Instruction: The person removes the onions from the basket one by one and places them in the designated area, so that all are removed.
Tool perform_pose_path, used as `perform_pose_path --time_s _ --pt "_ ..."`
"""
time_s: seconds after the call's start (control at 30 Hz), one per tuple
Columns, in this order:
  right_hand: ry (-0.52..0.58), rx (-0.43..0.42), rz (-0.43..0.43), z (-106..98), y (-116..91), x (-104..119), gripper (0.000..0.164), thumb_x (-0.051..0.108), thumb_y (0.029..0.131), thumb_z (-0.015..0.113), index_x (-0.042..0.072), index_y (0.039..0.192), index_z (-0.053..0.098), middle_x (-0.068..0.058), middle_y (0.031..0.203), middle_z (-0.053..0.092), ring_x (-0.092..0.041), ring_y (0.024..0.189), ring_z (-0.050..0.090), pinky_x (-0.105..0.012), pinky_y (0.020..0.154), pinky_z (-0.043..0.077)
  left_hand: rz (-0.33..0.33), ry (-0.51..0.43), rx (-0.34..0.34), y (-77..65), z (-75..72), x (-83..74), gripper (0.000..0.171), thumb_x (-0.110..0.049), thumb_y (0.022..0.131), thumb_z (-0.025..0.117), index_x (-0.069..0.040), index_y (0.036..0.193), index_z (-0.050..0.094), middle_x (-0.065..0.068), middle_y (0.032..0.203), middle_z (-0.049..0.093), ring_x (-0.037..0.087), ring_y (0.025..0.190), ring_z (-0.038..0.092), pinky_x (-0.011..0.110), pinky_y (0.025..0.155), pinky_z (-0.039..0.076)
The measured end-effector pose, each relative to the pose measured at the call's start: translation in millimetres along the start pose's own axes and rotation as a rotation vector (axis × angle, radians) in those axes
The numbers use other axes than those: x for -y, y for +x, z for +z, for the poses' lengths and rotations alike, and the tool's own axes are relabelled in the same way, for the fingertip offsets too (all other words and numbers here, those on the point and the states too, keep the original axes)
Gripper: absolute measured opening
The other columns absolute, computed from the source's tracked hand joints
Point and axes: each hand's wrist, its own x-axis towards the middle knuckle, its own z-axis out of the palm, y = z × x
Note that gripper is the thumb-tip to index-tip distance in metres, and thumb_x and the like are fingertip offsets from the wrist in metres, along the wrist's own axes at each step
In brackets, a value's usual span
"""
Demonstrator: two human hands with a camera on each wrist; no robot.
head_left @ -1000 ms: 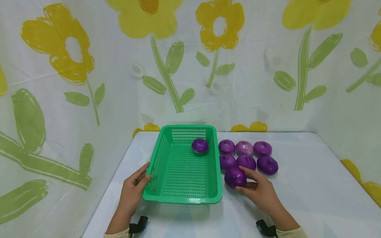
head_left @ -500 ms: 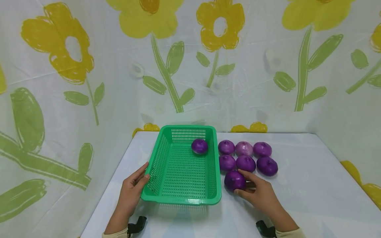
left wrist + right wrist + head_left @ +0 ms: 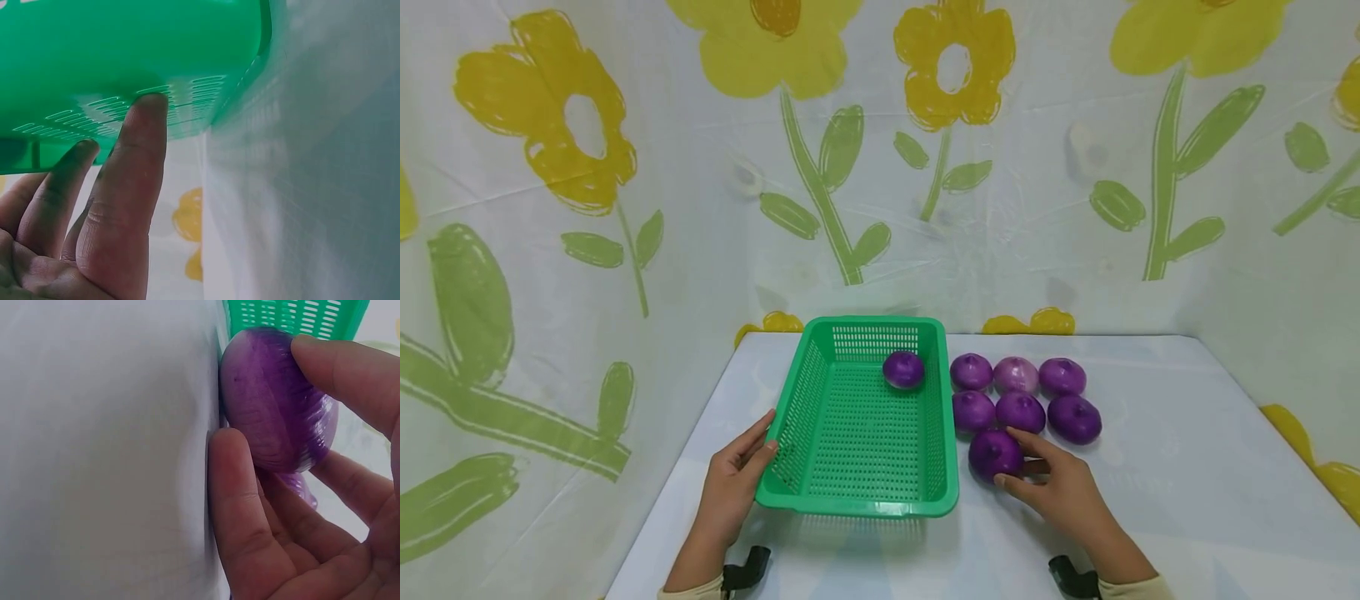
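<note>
A green plastic basket [image 3: 891,507] with slatted walls stands on the white table, one purple onion [image 3: 903,369] lying in its far right part. At the basket's left side is the left hand [image 3: 733,471]; fairly straight fingertips rest against the outer wall below the rim in the left wrist view. Just right of the basket, the right hand [image 3: 1060,487] grips a shiny purple onion [image 3: 269,400] between thumb and fingers. In the right wrist view this onion sits low at the table surface, with one finger lying along the tabletop.
Behind the gripped onion, several more purple onions [image 3: 1020,412] stand in two rows beside the basket; one is paler [image 3: 1015,375]. A flower-printed cloth [image 3: 1015,208] hangs behind the table [image 3: 1195,467] and at its sides.
The right hand with its onion has shifted very slightly toward the near edge, and the onion has turned a little. The left hand and basket have barely moved.
</note>
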Motion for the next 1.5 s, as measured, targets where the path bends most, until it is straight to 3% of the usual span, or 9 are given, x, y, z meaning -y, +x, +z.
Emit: perform_pose_path --time_s 0.3,0.93,1.5 --pt "-0.009 -0.019 -0.005 0.1 -0.5 1.7 0.078 0.045 0.085 0.090 0.020 0.151 0.058 -0.011 0.132 0.070 -0.024 0.105 0.073 -0.039 0.083 0.062 0.018 -0.038 -0.013 -0.9 0.4 -3.1 0.048 -0.022 0.108 0.066 -0.018 0.154 0.057 0.010 0.150 0.058 0.002 0.126 0.059 0.018 0.095 0.052" --pt "-0.019 -0.021 0.018 -0.7 -1.3 5.5 0.074 0.044 0.085 0.090 0.022 0.149 0.059 -0.013 0.132 0.071 -0.027 0.106 0.073 -0.043 0.083 0.062 0.033 -0.037 -0.051 -2.2 -1.6 -3.3 0.045 -0.018 0.106 0.068 -0.015 0.151 0.061 0.012 0.145 0.062 0.006 0.120 0.064 0.020 0.091 0.054" --pt "-0.018 0.018 0.057 -8.4 -1.6 3.6 0.078 0.049 0.085 0.089 0.022 0.151 0.056 -0.017 0.134 0.069 -0.032 0.110 0.073 -0.043 0.084 0.062 0.031 -0.006 -0.058 -2.7 -1.5 -4.0 0.045 -0.021 0.107 0.067 -0.018 0.151 0.061 0.010 0.149 0.060 0.008 0.127 0.060 0.017 0.094 0.051"
